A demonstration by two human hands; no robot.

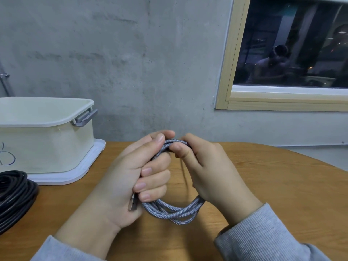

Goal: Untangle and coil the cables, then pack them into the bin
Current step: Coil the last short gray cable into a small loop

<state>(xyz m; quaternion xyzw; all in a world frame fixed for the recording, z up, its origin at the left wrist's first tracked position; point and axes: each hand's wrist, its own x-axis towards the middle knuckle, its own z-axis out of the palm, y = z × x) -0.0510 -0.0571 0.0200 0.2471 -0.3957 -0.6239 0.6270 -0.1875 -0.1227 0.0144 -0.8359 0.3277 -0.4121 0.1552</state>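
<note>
Above the wooden table (263,176), the left hand (131,172) grips a coiled grey braided USB cable (175,210); the right hand (205,170) pinches its top. White bin (47,144) sits far left.

Your only view comes from your head, looking forward and down, close over the counter (263,176), facing the wall (131,53).

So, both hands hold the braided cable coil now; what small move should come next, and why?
Probably carry the grey braided cable left and lower it into the white bin. The loops already look gathered, both the left hand and right hand grip them, the plug is tucked in, and the bin stands open.
</note>
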